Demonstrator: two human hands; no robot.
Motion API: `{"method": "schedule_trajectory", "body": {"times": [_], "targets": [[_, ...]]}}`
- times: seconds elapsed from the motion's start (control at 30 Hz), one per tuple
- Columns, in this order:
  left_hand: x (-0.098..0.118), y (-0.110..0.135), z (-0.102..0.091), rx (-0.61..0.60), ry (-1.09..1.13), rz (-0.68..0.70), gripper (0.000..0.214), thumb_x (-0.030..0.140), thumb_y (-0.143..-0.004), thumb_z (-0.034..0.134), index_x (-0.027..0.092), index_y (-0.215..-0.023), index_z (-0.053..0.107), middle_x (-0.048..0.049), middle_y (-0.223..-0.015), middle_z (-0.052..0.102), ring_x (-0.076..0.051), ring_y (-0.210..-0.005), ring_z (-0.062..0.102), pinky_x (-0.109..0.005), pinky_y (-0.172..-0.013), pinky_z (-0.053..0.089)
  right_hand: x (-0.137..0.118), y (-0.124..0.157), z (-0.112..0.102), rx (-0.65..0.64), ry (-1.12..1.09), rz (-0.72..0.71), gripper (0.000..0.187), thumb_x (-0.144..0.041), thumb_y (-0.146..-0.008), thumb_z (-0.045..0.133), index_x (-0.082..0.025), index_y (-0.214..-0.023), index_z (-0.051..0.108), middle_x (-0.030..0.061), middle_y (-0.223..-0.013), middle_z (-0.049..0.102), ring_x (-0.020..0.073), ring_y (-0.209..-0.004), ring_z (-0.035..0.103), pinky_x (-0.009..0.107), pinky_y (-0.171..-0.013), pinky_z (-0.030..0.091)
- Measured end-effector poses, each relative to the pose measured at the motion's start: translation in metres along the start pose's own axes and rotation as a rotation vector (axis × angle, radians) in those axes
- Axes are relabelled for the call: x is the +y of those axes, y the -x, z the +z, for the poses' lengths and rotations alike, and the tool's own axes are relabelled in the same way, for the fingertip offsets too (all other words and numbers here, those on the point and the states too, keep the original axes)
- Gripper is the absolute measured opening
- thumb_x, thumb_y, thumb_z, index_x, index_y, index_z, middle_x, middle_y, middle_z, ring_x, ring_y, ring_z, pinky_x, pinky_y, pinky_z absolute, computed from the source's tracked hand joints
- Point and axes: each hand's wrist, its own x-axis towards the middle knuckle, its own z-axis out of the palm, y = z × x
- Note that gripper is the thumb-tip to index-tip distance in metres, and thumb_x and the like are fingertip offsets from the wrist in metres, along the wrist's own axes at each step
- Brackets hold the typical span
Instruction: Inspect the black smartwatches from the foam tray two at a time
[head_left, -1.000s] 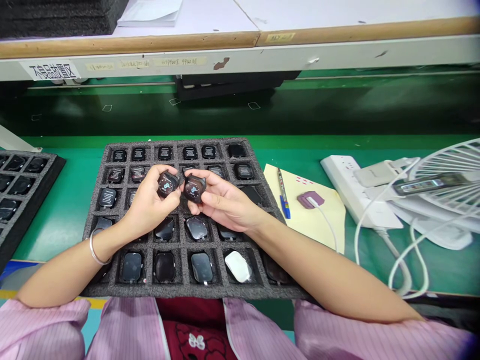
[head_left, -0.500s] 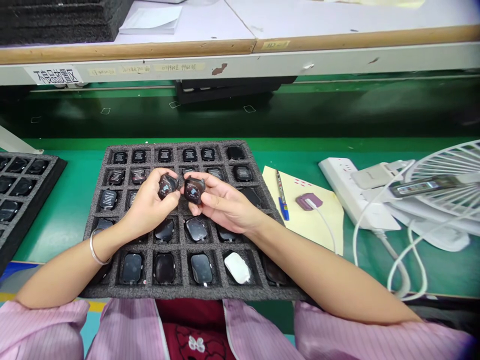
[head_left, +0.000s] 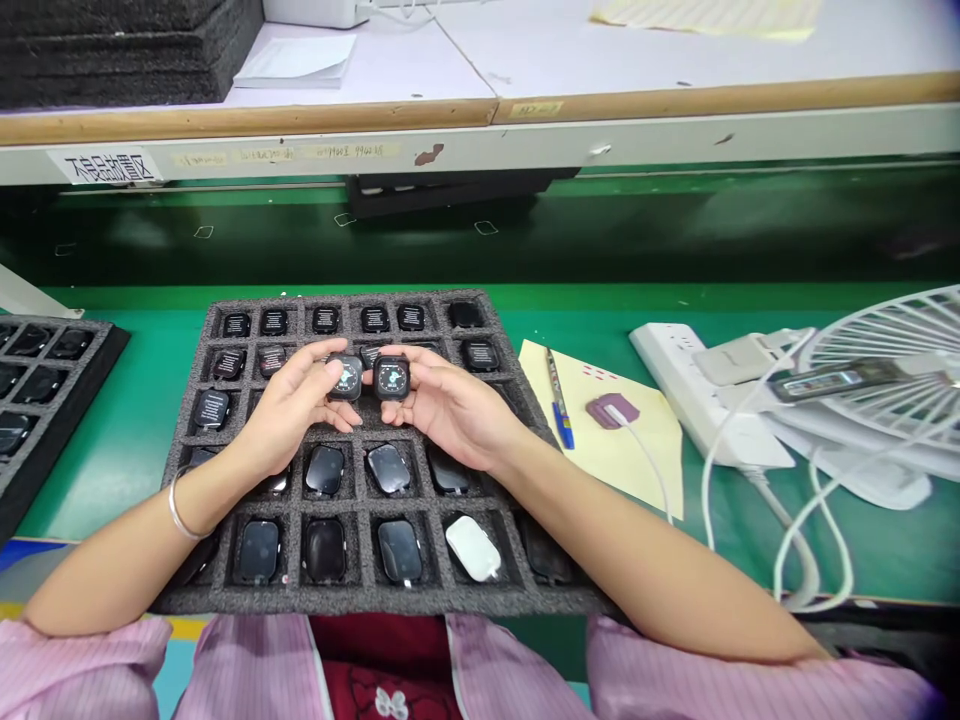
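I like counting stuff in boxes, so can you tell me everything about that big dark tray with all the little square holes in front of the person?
The foam tray looks like dark grey, speckled sponge, cut into a grid of square pockets. It lies flat on the green bench, its near edge at the person's lap. Most pockets hold a small black watch body, some with lit screens; one white piece sits in the front row. Both forearms rest across it, and the left hand and right hand each hold a watch body above its middle.

White shelf label [head_left: 105,166] with "不良品放置区".
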Motion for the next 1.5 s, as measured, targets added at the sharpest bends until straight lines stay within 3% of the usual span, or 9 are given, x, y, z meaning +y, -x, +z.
{"method": "schedule_trajectory", "body": {"times": [0.47,0.9,1.5], "targets": [[0.0009,-0.0005,0.0015,-0.028,0.015,-0.041,0.044,0.024,-0.072,0.074,0.018,-0.113,0.059,-0.0011,-0.093,0.077,-0.015,-0.06,0.076,-0.027,-0.062,0.066,0.0025,0.0036,0.0013,0.048,0.114,-0.04,0.039,-0.018,-0.08,0.081,-0.021,-0.117,0.067,0.0015,-0.095,0.078,0.0144,-0.065,0.07,0.031,-0.068,0.057],[0.0001,0.0016,0.0041,-0.045,-0.014,-0.033,0.045,0.021,-0.07,0.073,0.017,-0.112,0.058,0.0004,-0.092,0.077,-0.015,-0.062,0.077,-0.025,-0.063,0.067,0.0064,0.0021,-0.0006,0.069,0.175,-0.065,0.043,-0.026,-0.079,0.088,-0.021,-0.115,0.066,0.0,-0.091,0.076,0.0127,-0.061,0.068,0.029,-0.063,0.055],[-0.0037,-0.0007,0.0039,-0.034,-0.085,0.027,0.04,0.024,-0.073,0.077,0.017,-0.107,0.057,0.0002,-0.093,0.076,-0.011,-0.056,0.072,-0.022,-0.057,0.064,0.0064,0.0047,0.0012,0.032,0.218,-0.092,0.042,-0.02,-0.078,0.08,-0.022,-0.116,0.065,0.0001,-0.095,0.076,0.0132,-0.064,0.068,0.029,-0.065,0.055]]}}
